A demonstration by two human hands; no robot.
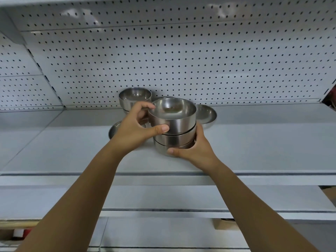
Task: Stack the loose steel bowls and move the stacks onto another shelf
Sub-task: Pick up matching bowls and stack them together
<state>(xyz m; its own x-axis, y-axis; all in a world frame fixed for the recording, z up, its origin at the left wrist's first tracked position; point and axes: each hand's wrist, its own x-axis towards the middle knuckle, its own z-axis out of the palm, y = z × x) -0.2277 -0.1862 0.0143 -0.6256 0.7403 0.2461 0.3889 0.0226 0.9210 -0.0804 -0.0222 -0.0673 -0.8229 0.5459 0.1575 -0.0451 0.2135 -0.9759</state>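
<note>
The stack of 3 steel bowls stands near the middle of the shelf, a little forward of the loose bowls; you cannot tell whether its base touches the shelf or is just off it. The top bowl sits nested in the 2 below it, mouth up and level.

Your left hand grips that top bowl from the left: the thumb presses its front wall and the curled fingers hook its far rim. Your right hand holds the stack low down, thumb across the front of the bottom bowl and fingers wrapped round the right side.

Behind your left hand, a back bowl stands upright near the pegboard, seemingly on another bowl, though your hand hides the join. Just behind the stack, 1 more rim peeps out. A right bowl lies tilted just beside the stack, mouth turned toward you. A left bowl shows partly under your left wrist.

Below the shelf's front edge runs a lower shelf, pale grey like the rest.
</note>
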